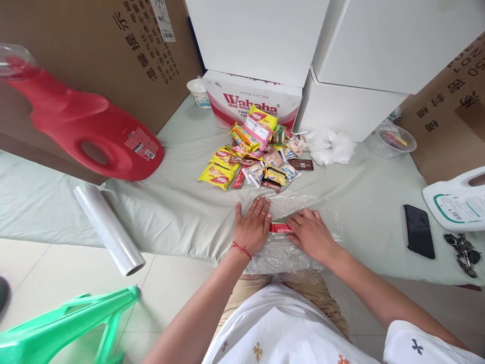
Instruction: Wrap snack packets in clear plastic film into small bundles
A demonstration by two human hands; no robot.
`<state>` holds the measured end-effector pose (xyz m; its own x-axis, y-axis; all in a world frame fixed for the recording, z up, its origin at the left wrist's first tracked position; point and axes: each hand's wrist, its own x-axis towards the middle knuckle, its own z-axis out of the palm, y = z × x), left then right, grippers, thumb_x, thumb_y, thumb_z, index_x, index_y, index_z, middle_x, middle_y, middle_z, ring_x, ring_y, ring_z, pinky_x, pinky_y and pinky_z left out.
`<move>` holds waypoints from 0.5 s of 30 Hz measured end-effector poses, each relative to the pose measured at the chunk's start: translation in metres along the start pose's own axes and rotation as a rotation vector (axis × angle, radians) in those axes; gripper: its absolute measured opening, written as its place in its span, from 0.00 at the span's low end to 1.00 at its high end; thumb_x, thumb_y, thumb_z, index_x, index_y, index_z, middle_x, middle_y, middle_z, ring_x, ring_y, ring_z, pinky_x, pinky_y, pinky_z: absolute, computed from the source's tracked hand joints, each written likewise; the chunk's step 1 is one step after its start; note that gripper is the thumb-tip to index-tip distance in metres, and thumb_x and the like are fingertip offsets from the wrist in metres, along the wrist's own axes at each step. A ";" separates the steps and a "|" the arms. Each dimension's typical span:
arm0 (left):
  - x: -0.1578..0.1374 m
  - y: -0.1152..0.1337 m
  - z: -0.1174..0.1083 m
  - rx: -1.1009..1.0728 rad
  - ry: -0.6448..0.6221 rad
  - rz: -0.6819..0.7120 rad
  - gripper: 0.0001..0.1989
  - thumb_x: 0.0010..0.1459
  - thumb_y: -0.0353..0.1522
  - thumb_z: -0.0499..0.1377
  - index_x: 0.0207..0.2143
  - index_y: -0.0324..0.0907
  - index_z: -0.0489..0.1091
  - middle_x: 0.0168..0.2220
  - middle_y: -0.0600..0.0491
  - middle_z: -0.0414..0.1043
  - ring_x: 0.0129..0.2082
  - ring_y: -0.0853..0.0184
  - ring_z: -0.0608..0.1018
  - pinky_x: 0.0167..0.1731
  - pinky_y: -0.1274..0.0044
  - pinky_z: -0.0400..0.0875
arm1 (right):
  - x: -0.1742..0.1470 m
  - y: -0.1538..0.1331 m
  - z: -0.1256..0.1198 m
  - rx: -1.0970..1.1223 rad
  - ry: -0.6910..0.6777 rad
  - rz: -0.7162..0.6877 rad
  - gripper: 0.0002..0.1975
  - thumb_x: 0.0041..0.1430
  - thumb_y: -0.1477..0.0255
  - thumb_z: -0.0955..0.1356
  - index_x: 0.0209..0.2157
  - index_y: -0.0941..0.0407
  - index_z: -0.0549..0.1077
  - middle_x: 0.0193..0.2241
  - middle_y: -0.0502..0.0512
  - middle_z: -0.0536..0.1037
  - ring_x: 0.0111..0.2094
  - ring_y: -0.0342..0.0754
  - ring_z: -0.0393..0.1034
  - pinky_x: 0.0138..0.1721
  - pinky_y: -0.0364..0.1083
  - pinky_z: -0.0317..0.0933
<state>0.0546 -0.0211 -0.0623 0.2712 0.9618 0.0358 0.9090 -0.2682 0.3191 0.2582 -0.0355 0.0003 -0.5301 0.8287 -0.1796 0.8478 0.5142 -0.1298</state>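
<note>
Head view: red-and-green packet (280, 228) lies on clear plastic film (291, 257) at near edge of cloth-covered surface (178, 202), between hands. Left hand (251, 225) palm down, fingers extended, thumb side at packet's left end. Right hand (311, 234) bent-fingered over packet's right end; cannot tell whether pinching or only pressing. Heap of wrapped snacks (261, 151) just beyond, before printed carton (222, 108). Film roll (108, 227) well left; black phone (419, 231) well right.

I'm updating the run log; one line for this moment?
left hand: palm down beside red packet; right hand: touching its right end; beneath: clear film; beyond: snack pile
</note>
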 end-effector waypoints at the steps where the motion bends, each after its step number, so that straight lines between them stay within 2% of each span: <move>1: 0.000 0.000 -0.001 -0.003 -0.003 0.002 0.28 0.74 0.41 0.36 0.71 0.49 0.55 0.73 0.50 0.53 0.72 0.60 0.58 0.70 0.46 0.36 | 0.003 -0.002 0.002 0.020 0.000 -0.018 0.13 0.67 0.65 0.69 0.50 0.55 0.76 0.47 0.61 0.79 0.51 0.60 0.62 0.49 0.55 0.54; 6: -0.001 0.000 -0.002 -0.015 -0.018 -0.005 0.28 0.74 0.41 0.35 0.71 0.49 0.54 0.73 0.51 0.52 0.72 0.61 0.58 0.70 0.46 0.36 | 0.007 0.002 0.001 0.120 -0.012 -0.016 0.08 0.66 0.71 0.68 0.44 0.55 0.77 0.43 0.59 0.79 0.50 0.58 0.63 0.47 0.53 0.53; 11: -0.001 -0.001 0.002 0.008 -0.011 -0.005 0.28 0.74 0.40 0.36 0.71 0.50 0.53 0.73 0.51 0.50 0.73 0.62 0.57 0.71 0.48 0.33 | -0.009 0.023 -0.010 0.145 -0.003 0.103 0.05 0.64 0.71 0.69 0.40 0.56 0.77 0.40 0.59 0.79 0.47 0.57 0.63 0.45 0.52 0.53; 15: -0.001 -0.002 0.002 0.007 -0.009 -0.005 0.28 0.74 0.40 0.36 0.71 0.49 0.54 0.73 0.50 0.51 0.72 0.61 0.58 0.70 0.47 0.35 | -0.010 0.021 -0.014 0.181 0.031 0.116 0.05 0.65 0.70 0.69 0.39 0.56 0.77 0.39 0.58 0.79 0.47 0.56 0.63 0.46 0.52 0.53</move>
<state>0.0531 -0.0212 -0.0647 0.2694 0.9627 0.0258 0.9124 -0.2638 0.3129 0.2813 -0.0296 0.0128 -0.4264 0.8876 -0.1741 0.8850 0.3696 -0.2832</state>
